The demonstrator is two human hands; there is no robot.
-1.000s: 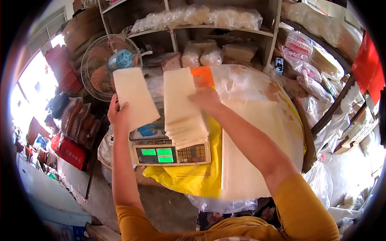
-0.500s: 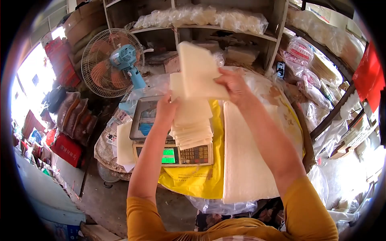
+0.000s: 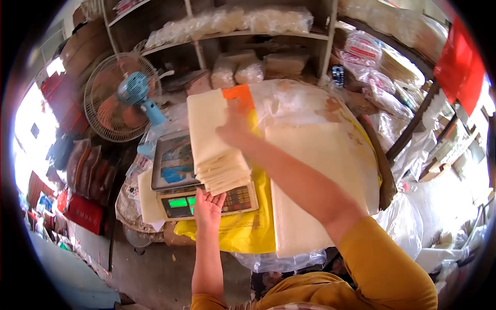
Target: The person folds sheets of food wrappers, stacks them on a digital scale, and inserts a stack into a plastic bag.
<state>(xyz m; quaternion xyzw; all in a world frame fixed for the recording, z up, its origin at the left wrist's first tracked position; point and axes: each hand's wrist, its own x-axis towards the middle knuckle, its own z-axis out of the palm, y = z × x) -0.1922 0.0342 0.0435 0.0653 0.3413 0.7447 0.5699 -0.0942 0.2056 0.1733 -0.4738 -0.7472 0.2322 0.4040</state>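
Observation:
A thick stack of cream, thin folded sheets (image 3: 208, 116) leans over the right part of a digital scale (image 3: 243, 199) with a lit green display and a metal pan. At the stack's near edge is my left hand (image 3: 208, 206), palm up with fingers stretched out, the fingertips by the lowest sheets. My right hand (image 3: 235, 126) is over the stack's upper right side, smeared by motion, so its fingers do not show clearly. To the right lies a larger pile of flat cream sheets (image 3: 302, 181). Yellow plastic (image 3: 248, 232) is spread under the scale and stack.
A blue fan (image 3: 135, 89) stands at the back left. Shelves behind hold clear bags (image 3: 227, 21) of pale goods. A phone (image 3: 338, 75) is at the back right, near more bagged goods (image 3: 364, 49). Another cream sheet (image 3: 149, 199) sits left of the scale.
The sheet both hands held up is down on the stack. My left hand has moved to the stack's near edge and turned palm up. My right hand has swept left and down.

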